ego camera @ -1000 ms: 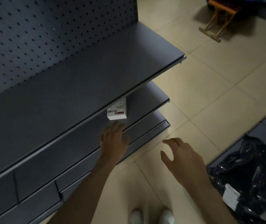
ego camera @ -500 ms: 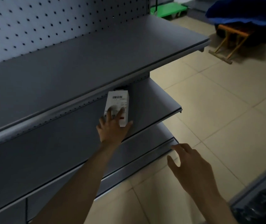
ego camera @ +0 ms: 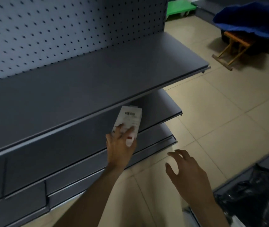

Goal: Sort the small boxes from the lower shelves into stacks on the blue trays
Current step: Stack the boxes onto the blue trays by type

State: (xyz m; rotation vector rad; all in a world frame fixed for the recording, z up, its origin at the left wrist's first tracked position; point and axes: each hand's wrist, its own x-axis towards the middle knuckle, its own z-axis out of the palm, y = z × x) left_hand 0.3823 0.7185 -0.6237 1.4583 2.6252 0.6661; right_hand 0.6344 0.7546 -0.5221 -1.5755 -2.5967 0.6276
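**White box tilted in the left hand's grasp**

Against the picture of half a second ago, the white box [ego camera: 130, 117] is now seen tilted. Its barcoded top end leans to the right under the front edge of the upper shelf [ego camera: 97, 76], where before it stood nearly straight. A second ago it had not yet been touched. The box is held in front of the second shelf [ego camera: 161, 108].

Its lower end is gripped by the left hand [ego camera: 120, 149], with the fingers spread over the printed face and the forearm stretched up from the bottom of the view. The right hand [ego camera: 189, 172] is held well apart from it, lower and to the right over the tiled floor [ego camera: 228, 120], palm down. Its fingers are loosely spread and nothing is held in them.
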